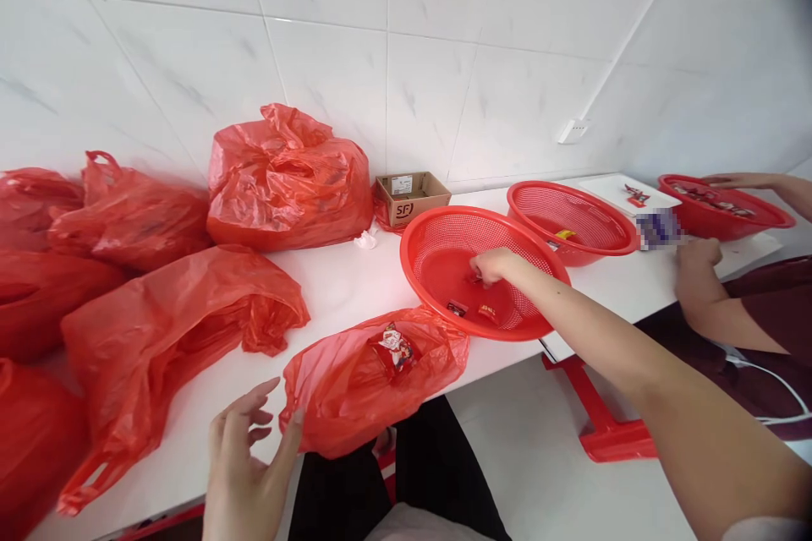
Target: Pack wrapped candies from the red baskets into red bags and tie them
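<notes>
1. Worktop [355, 287]: bulging red bags [292, 182] crowd the left.
2. Basket [437, 241]: two packets [487, 312] loose inside; little left, apparently.
3. Open bag [333, 393]: wrapped items [397, 347] in it, seemingly part-filled.
4. Left hand [246, 461]: empty, fingers apart, beside open bag.
5. Right hand [496, 267]: fingers curled inside basket; can't tell if gripping.

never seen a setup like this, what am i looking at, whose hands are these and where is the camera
There is no machine here: one person works bare-handed, and the single picture comes from a camera on their head, looking forward and down. On the white table are red plastic bags, a cardboard box and red baskets. The right hand reaches into the nearest basket, fingertips at a small packet; whether it is gripped is hard to tell. The left hand is open beside a bag with wrapped pieces in it. Another person's hands are at the far right.
</notes>
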The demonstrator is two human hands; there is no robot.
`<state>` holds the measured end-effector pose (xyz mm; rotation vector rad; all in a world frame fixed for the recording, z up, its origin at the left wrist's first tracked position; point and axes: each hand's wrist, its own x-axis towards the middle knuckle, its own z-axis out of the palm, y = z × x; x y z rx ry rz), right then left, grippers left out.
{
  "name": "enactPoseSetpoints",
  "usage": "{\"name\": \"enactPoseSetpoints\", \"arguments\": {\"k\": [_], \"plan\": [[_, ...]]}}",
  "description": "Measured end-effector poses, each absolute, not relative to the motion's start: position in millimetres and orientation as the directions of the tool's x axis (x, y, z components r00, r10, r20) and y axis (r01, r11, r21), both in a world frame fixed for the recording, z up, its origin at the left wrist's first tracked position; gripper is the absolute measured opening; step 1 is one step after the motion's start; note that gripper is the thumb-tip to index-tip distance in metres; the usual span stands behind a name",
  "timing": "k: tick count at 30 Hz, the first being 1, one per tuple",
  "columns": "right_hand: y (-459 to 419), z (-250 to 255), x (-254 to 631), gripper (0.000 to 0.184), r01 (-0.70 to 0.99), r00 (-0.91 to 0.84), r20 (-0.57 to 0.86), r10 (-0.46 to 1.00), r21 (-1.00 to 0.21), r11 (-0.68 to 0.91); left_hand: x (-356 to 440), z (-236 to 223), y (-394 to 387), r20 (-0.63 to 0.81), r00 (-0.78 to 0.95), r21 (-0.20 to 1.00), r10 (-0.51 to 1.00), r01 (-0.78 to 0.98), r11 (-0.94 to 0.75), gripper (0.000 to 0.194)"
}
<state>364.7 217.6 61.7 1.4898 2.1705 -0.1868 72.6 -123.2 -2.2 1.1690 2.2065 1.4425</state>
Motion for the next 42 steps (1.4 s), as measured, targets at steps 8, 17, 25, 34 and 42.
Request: {"name": "enactPoseSetpoints", "arguments": {"k": [8,17,25,34,42], "plan": [[225,53,371,0.035,0.931,-0.223,-0.541,0.811,0.129,0.342,71,-5,-119,-0.160,-0.610,0.968,0.776,0.058,0.246,0.068],[182,112,353,0.026,0.762,-0.586,-0.265,0.766,-0.502,0.410,84,13,-118,-0.202,-0.601,0.978,0.773,-0.078,0.195,0.040],[53,87,264,0.028,0.517,-0.834,-0.204,0.513,-0.615,0.595,82,12,-111,-0.164,-0.667,0.986,0.727,-0.092,0.137,0.034],[32,46,250,0.022,0.248,-0.777,-0.016,0.629,-0.926,0.283,73,6,-127,-0.050,-0.697,0.974,0.715,0.124,0.189,0.034],[52,91,304,0.029,0.316,-0.669,0.138,0.731,-0.837,0.447,81,18,-124,-0.039,-0.676,0.979,0.736,0.122,0.165,0.030]]}}
